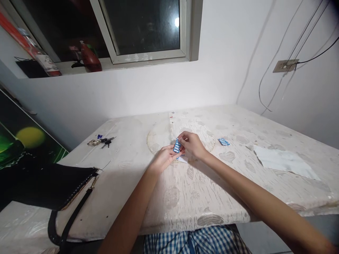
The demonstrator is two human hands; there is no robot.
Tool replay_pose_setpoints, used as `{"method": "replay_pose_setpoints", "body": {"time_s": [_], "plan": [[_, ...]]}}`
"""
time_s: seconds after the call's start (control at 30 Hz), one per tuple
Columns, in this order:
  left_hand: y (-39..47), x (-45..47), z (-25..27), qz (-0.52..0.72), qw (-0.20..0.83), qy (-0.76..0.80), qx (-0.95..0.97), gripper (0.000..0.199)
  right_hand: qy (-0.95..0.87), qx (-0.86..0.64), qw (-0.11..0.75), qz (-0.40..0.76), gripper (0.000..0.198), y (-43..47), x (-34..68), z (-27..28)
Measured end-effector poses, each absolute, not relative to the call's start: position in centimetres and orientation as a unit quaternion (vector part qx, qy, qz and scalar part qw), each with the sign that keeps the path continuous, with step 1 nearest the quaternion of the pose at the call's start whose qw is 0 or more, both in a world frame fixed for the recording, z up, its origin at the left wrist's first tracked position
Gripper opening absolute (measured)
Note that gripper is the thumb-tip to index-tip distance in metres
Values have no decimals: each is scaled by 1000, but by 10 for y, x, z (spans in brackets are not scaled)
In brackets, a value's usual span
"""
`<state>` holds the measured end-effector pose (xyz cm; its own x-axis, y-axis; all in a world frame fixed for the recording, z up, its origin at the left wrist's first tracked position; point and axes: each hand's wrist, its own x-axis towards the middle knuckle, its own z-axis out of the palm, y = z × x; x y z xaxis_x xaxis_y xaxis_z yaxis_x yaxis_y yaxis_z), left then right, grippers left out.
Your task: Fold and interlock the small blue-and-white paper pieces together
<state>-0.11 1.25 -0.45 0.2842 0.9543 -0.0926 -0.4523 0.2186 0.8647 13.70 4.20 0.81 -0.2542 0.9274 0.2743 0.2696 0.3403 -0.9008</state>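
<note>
Over the middle of the table, my left hand [164,158] is closed on a small blue-and-white striped piece [177,145]; its exact kind is too small to make out. At the upper end of this piece, my right hand [192,143] has its fingers pinched together. Partly covered by the hands, a white paper piece with blue marks [182,158] shows just below them. A similar blue-and-white piece [224,141] lies flat to the right of my hands.
A patterned, plastic-covered table [196,194] meets the white wall. On the left are keys [106,141] and a black bag [53,183] with a strap hanging over the front edge. A white cloth [284,162] lies at the right. Bottles stand on the window sill.
</note>
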Motion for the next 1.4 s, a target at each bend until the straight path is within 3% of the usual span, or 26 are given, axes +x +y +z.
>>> {"method": "replay_pose_setpoints", "body": {"time_s": [0.23, 0.77, 1.4], "plan": [[10, 2, -1, 504, 705, 338, 367, 35, -730, -470, 414, 273, 9, 41, 136, 6], [7, 1, 1, 492, 709, 325, 388, 26, -727, -488, 422, 234, 8, 44, 135, -1], [11, 4, -3, 502, 690, 363, 375, 31, -733, -503, 426, 170, 7, 43, 132, -1]]}}
